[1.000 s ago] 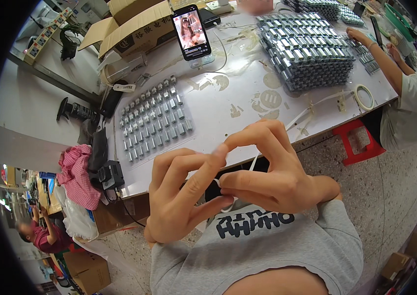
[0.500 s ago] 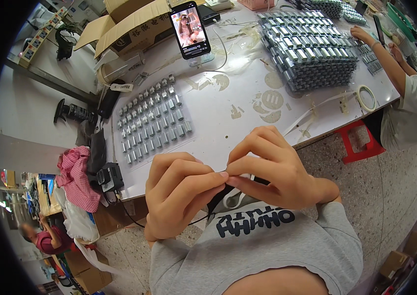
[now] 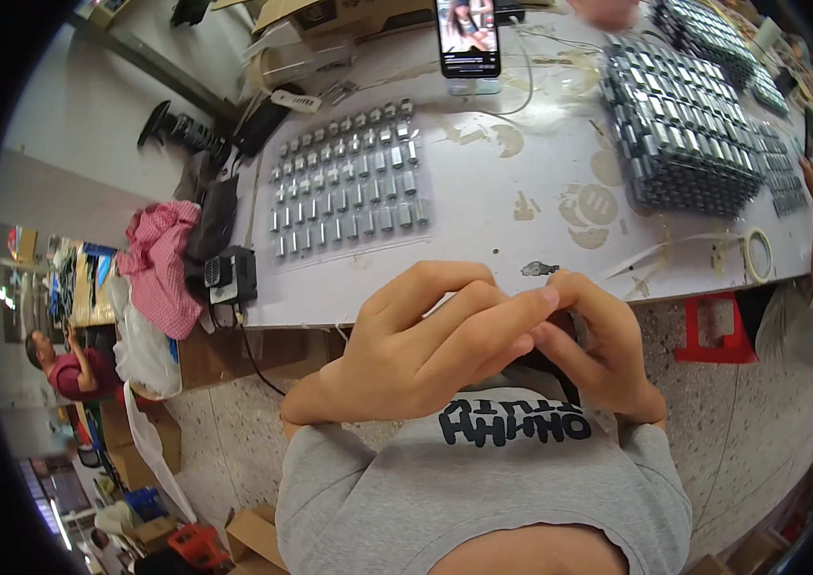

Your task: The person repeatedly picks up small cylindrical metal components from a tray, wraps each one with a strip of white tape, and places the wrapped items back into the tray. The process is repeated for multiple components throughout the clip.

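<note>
Our left hand [image 3: 416,350] and right hand [image 3: 598,350] meet just below the white table [image 3: 502,230] edge, fingers pinched together on a small dark part [image 3: 579,326], mostly hidden. Rows of silver pieces [image 3: 349,182] lie beyond on the table.

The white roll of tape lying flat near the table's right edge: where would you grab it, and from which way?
The white roll of tape lies flat on the white table with its hole upward. Probably best from above: one finger in the hole, thumb on the outer rim, pinching the ring's wall nearest the table edge.
</note>
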The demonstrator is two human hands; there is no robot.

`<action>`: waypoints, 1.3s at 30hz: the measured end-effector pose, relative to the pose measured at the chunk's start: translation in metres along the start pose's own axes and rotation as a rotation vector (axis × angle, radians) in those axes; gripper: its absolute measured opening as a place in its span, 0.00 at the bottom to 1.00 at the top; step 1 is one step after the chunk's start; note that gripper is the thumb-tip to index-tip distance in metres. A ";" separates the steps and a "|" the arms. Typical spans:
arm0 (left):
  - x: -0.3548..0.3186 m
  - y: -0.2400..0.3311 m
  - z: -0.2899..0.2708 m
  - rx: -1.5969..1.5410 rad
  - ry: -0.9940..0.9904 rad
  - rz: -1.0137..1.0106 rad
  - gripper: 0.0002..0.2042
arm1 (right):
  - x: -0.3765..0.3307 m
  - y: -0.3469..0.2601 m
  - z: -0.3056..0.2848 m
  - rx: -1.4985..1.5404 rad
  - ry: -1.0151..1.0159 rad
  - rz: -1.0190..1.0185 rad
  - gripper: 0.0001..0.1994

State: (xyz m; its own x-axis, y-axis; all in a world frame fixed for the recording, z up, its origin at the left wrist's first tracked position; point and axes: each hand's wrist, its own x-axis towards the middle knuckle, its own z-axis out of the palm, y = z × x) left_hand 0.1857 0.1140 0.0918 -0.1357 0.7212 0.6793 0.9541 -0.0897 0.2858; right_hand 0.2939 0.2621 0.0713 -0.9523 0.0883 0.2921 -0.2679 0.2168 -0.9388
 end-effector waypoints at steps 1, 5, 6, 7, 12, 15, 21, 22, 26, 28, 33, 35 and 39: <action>-0.002 -0.001 0.002 0.014 0.011 -0.014 0.22 | 0.001 0.002 0.002 0.005 0.008 0.039 0.06; -0.007 -0.009 0.008 0.045 0.048 -0.037 0.22 | 0.011 0.015 0.002 -0.162 0.033 -0.082 0.05; -0.008 -0.011 0.008 0.052 0.028 -0.036 0.22 | 0.014 0.016 0.003 -0.177 0.048 -0.085 0.06; -0.008 -0.012 0.008 0.058 0.007 -0.035 0.21 | 0.017 0.016 0.006 -0.191 0.063 -0.087 0.06; -0.010 -0.020 0.009 0.060 -0.015 -0.005 0.20 | 0.019 0.023 0.010 0.026 0.018 0.040 0.05; -0.012 -0.022 0.009 0.029 -0.002 -0.003 0.20 | 0.016 0.024 0.012 0.260 -0.052 0.194 0.05; -0.011 -0.022 0.011 0.036 0.004 -0.011 0.19 | 0.016 0.024 0.011 0.382 -0.116 0.285 0.05; -0.012 -0.022 0.009 0.038 0.004 -0.020 0.19 | 0.017 0.021 0.011 0.394 -0.115 0.303 0.05; -0.014 -0.019 0.006 0.026 -0.021 -0.036 0.20 | 0.014 0.020 0.011 0.388 -0.138 0.288 0.05; -0.016 -0.021 0.008 0.050 -0.011 -0.016 0.20 | 0.014 0.018 0.012 0.394 -0.110 0.295 0.05; -0.018 -0.019 0.003 0.071 0.002 -0.115 0.17 | 0.011 0.017 0.014 0.345 -0.058 0.293 0.04; -0.019 -0.031 -0.003 0.114 -0.012 -0.169 0.16 | 0.009 0.015 0.011 0.280 -0.029 0.314 0.04; -0.027 -0.097 -0.018 0.275 0.091 -0.544 0.08 | 0.006 0.013 0.006 0.257 0.050 0.285 0.04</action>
State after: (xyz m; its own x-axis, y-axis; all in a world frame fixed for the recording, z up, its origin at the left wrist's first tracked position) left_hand 0.0923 0.0903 0.0580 -0.6334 0.5513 0.5430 0.7737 0.4643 0.4311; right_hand 0.2835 0.2593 0.0596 -0.9872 0.1585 0.0154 -0.0273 -0.0732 -0.9969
